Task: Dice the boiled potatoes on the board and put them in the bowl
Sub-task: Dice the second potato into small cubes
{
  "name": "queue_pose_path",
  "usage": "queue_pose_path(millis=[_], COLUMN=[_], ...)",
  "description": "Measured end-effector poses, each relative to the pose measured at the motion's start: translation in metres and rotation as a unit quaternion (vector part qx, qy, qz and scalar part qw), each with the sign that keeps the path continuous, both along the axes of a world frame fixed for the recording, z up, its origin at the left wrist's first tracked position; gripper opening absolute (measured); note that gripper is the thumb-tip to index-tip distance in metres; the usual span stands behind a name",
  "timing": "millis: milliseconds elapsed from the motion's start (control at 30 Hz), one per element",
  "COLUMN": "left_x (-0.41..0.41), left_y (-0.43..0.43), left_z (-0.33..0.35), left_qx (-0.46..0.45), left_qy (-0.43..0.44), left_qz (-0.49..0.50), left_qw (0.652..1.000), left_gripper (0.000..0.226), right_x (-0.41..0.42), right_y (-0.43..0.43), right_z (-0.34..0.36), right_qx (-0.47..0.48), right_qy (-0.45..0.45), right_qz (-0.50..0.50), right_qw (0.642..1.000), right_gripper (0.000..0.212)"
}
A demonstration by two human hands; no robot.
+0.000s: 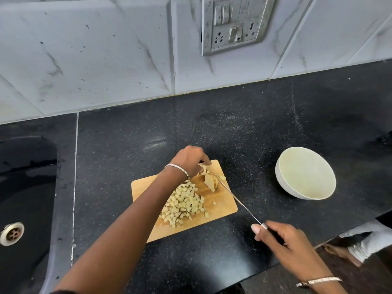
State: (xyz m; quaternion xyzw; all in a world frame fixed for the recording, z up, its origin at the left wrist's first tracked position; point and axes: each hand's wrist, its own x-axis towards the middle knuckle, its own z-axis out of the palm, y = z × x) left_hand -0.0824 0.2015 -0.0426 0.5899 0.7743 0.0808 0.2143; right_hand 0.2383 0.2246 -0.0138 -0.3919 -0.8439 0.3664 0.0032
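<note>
A wooden cutting board (pixel 220 205) lies on the black counter. A heap of diced potato (pixel 183 203) covers its middle. At the board's far corner my left hand (pixel 189 160) holds a partly sliced potato piece (pixel 210 181), fingers curled over its far end. My right hand (pixel 280 238) grips the handle of a knife (pixel 237 201), forefinger stretched along it. The thin blade runs up-left, with its tip at the potato piece. A white bowl (pixel 282 179) stands to the right of the board, and nothing shows inside it.
A black sink (pixel 23 187) with a metal drain (pixel 11 233) lies at the left. A tiled wall with a switch panel (pixel 235 23) rises behind the counter. The counter's front edge runs diagonally at the lower right, with the floor below.
</note>
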Motion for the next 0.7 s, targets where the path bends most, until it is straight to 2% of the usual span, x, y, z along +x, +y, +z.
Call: queue_pose_path(millis=[133,300,500,700], left_x=[-0.002,0.0,0.001,-0.003], left_y=[-0.001,-0.008,-0.012,-0.023], left_z=[0.0,-0.006,-0.003,0.003], left_qx=[-0.006,0.031,0.038,0.069], left_qy=[0.001,-0.022,-0.034,-0.081], left_qz=[-0.005,0.044,0.061,0.117], left_qw=[1.0,0.998,0.997,0.987], left_gripper=[0.028,0.017,0.017,0.011], right_x=[0.002,-0.003,-0.004,-0.004], right_y=[-0.001,-0.004,-0.005,-0.007], right_z=[-0.006,-0.01,-0.017,-0.02], right_qx=[0.002,0.01,0.019,0.028], right_qy=[-0.004,-0.003,0.006,0.002], right_qz=[0.0,0.006,0.005,0.004], right_qw=[1.0,1.0,1.0,1.0], right_gripper=[0.053,0.059,0.075,0.075])
